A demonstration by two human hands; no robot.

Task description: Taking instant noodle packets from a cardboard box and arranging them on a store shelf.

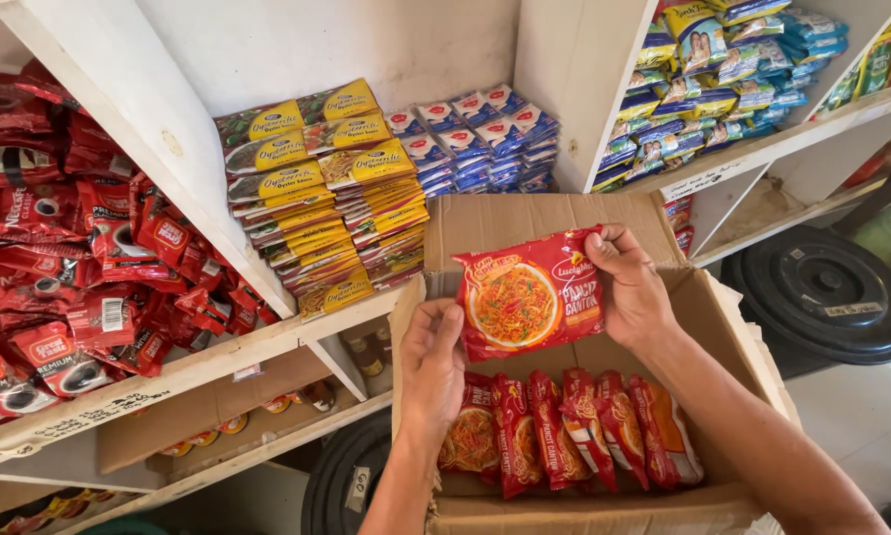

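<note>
Both hands hold one red noodle packet above an open cardboard box.

The left hand (433, 362) pinches the lower left corner of the red noodle packet (526, 294), and the right hand (631, 287) closes on its upper right edge, keeping it flat and facing up. Below it, in the cardboard box (737, 337), a row of similar packets (564, 431) stands on edge, perhaps six. Behind, the white shelf (208, 362) carries stacked yellow sachets (336, 198) and red coffee sachets (59, 258).
</note>
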